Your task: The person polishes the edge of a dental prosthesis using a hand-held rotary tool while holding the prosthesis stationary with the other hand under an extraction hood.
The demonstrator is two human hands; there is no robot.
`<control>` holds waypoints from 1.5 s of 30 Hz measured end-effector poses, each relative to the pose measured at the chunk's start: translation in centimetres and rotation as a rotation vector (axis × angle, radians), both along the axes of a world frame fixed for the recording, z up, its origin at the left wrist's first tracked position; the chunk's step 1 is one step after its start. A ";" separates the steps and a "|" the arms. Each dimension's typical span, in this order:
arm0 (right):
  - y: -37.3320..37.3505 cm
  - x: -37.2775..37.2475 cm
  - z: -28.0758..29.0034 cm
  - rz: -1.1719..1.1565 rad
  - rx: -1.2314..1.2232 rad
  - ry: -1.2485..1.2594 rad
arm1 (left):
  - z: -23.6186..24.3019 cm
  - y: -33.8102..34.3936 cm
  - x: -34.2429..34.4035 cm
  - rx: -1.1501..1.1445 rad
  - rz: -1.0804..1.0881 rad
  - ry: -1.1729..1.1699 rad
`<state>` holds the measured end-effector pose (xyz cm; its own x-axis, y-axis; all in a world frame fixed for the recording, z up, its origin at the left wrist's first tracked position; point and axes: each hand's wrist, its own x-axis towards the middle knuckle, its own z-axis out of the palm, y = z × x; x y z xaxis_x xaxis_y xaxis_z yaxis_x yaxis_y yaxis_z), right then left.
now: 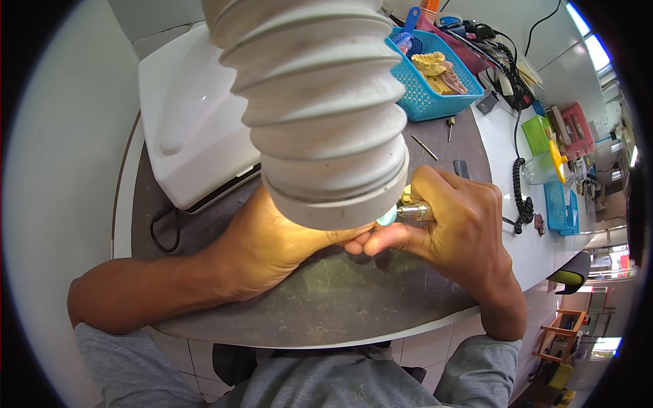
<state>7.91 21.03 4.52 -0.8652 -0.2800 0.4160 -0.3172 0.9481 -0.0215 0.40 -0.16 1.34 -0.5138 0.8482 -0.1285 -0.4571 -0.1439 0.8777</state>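
Below the mouth of a wide grey-white corrugated suction hose [326, 136], my two hands meet with their thumbs close together. My right hand [462, 221] is closed round a metal rotary handpiece [415, 212]. Its tip carries a small teal grinding wheel [387, 217]. My left hand [272, 234] is closed, its fingers mostly covered by the hose, so what it holds cannot be made out. A small yellow piece [407, 195] shows behind the handpiece, partly hidden by the hose and my right fingers.
A white machine housing [194, 115] stands at the left. A blue basket [435, 105] with yellow dental casts [439, 71] sits at the back right. Thin burs [426, 147] lie before it. A coiled black cord [522, 197] runs along the right side of the worn grey tabletop [326, 299].
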 end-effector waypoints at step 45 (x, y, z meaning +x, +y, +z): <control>-0.3 0.3 -0.2 0.006 -0.074 -0.023 | -0.5 0.2 0.2 0.037 0.122 -0.053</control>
